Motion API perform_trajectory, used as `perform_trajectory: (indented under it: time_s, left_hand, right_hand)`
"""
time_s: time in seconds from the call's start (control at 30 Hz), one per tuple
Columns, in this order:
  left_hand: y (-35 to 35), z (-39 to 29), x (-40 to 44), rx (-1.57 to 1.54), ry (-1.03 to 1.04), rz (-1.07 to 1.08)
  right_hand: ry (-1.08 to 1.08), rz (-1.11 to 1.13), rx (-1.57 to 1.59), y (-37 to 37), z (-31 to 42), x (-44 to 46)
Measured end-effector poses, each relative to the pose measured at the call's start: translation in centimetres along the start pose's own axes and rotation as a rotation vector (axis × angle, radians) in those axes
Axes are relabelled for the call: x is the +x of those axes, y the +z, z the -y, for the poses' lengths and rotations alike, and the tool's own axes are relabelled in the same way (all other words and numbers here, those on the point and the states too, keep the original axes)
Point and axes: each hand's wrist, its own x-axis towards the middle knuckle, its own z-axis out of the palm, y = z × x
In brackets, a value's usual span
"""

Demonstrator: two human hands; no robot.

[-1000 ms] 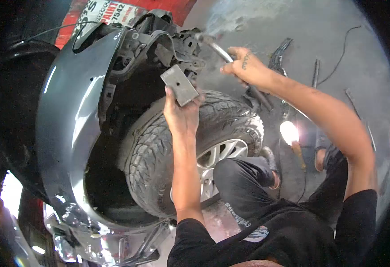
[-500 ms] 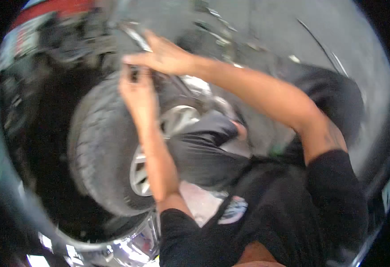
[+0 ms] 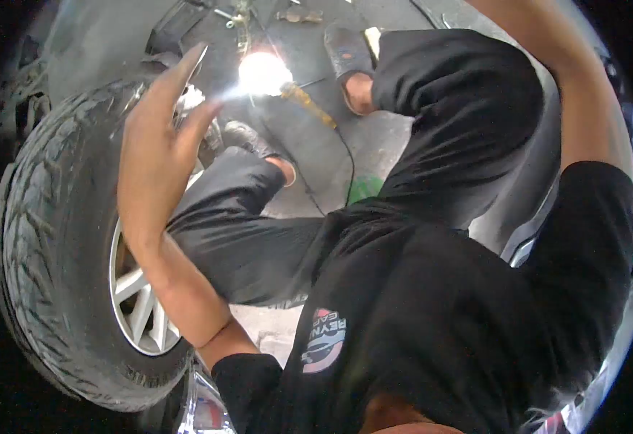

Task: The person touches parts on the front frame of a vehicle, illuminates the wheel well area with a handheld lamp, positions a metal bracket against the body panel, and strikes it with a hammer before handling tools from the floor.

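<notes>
My left hand (image 3: 157,155) is raised beside the top of the tire (image 3: 49,239), its fingers and thumb spread apart with nothing between them. Past its fingertips a bright work lamp (image 3: 264,74) with a yellow handle (image 3: 310,107) lies on the floor. My right hand is beyond the top edge of the view; only the right forearm (image 3: 540,29) shows. Neither the metal block nor the hammer can be seen.
A spoked silver wheel (image 3: 139,307) is at the left, near my bent leg (image 3: 251,231). The lamp's cord (image 3: 350,163) runs across the floor between my legs. Tools and metal parts (image 3: 298,16) lie beyond the lamp.
The view has swung down toward my body. My hands, earlier close together near the tire, are now far apart; the left has opened, and the right has left the view.
</notes>
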Motion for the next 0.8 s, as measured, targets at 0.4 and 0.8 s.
perform_trajectory:
  time_s: [0.4, 0.8]
  left_hand:
    - [4.5, 2.2, -0.8, 0.051, -0.363, 0.303]
    - [5.9, 7.3, -4.1, 0.224, -0.365, 0.402]
  right_hand:
    - [0.020, -0.104, -0.176, -1.9, -12.4, -4.4]
    - [0.303, -0.465, -0.387, -8.4, -27.9, -24.7]
